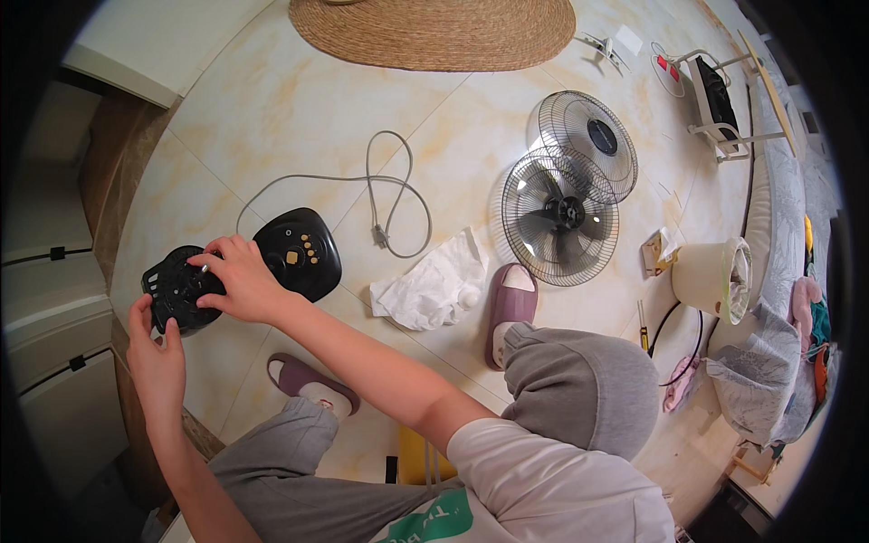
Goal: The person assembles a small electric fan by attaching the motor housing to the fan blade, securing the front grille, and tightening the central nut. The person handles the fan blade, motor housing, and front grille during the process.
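Observation:
At the far left of the head view, a round black fan motor housing (172, 282) with slots along its edge is between my hands. My right hand (237, 282) reaches over its near-right side, fingers curved onto it around a small shiny part at its centre. My left hand (156, 357) grips the lower rim with fingertips and thumb. Just right of the housing sits a glossy black fan base (319, 258) with gold-coloured buttons. A grey power cord (308, 176) runs from behind the base and loops to a plug (380, 237).
A fan grille with black blades (563, 217) lies on the tiles, overlapped by a second grille (588, 136). A crumpled white cloth (434, 285) is near my slippered foot (512, 303). A woven mat (434, 36) lies far ahead; a bin (706, 276) and screwdriver (644, 328) are right.

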{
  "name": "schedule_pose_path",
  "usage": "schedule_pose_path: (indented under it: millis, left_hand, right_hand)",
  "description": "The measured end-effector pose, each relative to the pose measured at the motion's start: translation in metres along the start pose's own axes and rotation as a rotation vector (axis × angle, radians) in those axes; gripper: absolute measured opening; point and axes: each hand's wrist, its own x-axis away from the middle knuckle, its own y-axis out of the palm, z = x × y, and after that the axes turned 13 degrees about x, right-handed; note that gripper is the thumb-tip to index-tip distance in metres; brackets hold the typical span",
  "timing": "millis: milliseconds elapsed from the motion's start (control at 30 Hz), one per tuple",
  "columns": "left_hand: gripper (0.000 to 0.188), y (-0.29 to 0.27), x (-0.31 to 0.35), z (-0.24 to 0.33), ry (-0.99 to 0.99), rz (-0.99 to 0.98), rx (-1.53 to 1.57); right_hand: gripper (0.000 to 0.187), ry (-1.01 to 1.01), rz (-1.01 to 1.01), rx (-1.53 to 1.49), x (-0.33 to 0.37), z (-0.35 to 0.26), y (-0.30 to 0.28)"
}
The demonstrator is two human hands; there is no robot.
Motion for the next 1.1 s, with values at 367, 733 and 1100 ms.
schedule_pose_path:
  millis: [367, 733, 1100]
  left_hand:
    - [0.042, -0.001, 0.001, 0.003, 0.007, -0.001, 0.023]
    - [0.042, 0.000, 0.003, 0.002, 0.139, 0.068, -0.118]
    - [0.041, -0.002, 0.009, 0.018, 0.096, 0.041, -0.106]
  right_hand:
    - [0.037, 0.195, 0.080, 0.015, 0.003, -0.011, -0.001]
    - [0.047, 0.497, -0.126, -0.447, 0.000, -0.035, 0.011]
    - [0.048, 0.115, -0.070, 0.015, -0.009, -0.010, -0.001]
